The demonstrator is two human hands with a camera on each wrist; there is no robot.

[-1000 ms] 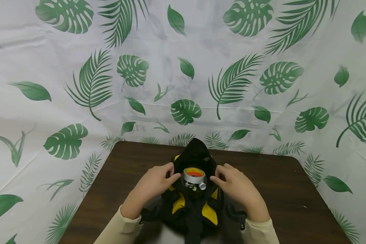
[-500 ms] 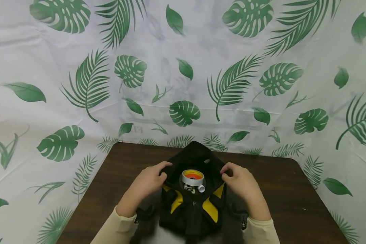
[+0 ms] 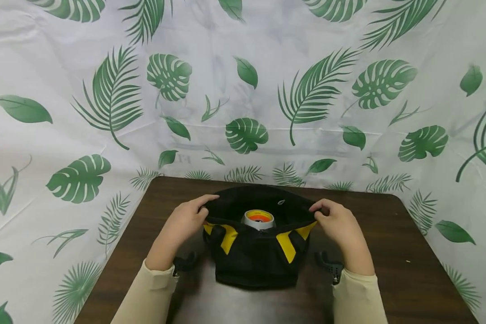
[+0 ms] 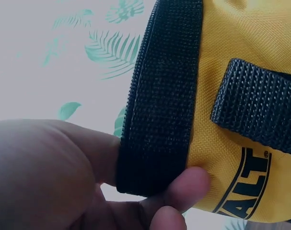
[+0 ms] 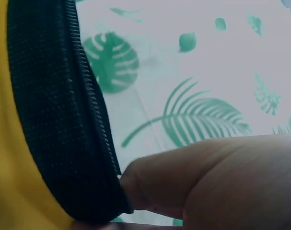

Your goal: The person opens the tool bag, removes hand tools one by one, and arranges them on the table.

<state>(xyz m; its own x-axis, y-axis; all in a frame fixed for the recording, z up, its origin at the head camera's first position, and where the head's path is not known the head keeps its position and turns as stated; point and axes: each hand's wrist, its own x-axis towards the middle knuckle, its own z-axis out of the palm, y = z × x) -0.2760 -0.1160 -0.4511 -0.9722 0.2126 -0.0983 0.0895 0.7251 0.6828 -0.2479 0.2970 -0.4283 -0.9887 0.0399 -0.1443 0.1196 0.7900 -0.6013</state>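
A black and yellow tool bag (image 3: 256,261) stands on the table with its zippered mouth spread wide. Inside it shows a roll of tape (image 3: 259,219), pale around the outside and orange and yellow within; its lower part is hidden by the bag's front rim. My left hand (image 3: 182,226) pinches the left corner of the mouth, and the left wrist view has thumb and fingers on either side of the black zipper band (image 4: 162,96). At the opposite corner my right hand (image 3: 342,227) pinches the rim, the thumb against the zipper edge (image 5: 95,105) in the right wrist view.
The dark wooden table (image 3: 409,234) reaches back to a white cloth (image 3: 210,40) printed with green leaves. Black wrist mounts (image 3: 330,266) sit at both cuffs. A black strap loop (image 4: 260,105) is on the bag's yellow side.
Both hands have moved apart, pulling the bag's mouth from narrow to wide. The front rim now covers the small white and metallic items that showed below the tape roll.
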